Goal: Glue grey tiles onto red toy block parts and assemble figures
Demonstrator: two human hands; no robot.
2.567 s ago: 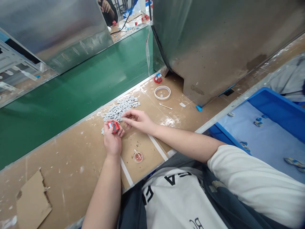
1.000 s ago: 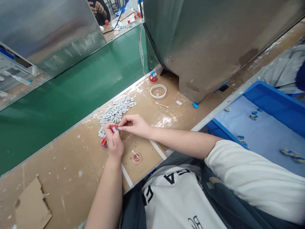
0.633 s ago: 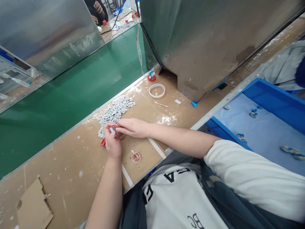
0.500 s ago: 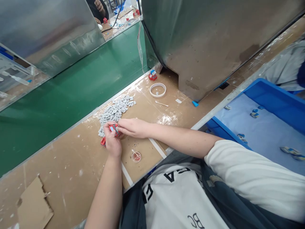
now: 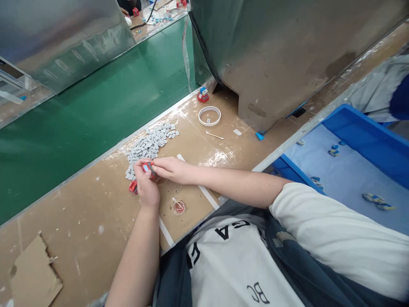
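Note:
My left hand (image 5: 147, 187) is closed around a small red and grey toy part (image 5: 148, 167) with a light blue patch. Against its right side press the pinched fingers of my right hand (image 5: 172, 169); whether they also hold a smaller piece is hidden. Just beyond both hands spreads a pile of small grey tiles (image 5: 148, 145). Another red part (image 5: 133, 186) lies on the table left of my left hand. Nearer to me stands a small round cup (image 5: 178, 208) of reddish contents with a cotton swab leaning in it.
Farther back are a white tape ring (image 5: 209, 116), a cotton swab (image 5: 214, 135) and a red and blue toy (image 5: 203, 94). A metal panel (image 5: 287, 55) rises behind. At right sits a blue bin (image 5: 367, 128) with several small parts. Torn cardboard (image 5: 35, 273) lies front left.
The view has shifted slightly, so the table things appear a little left and higher. Both hands stay together on the toy part, and my right fingertips have moved slightly along it.

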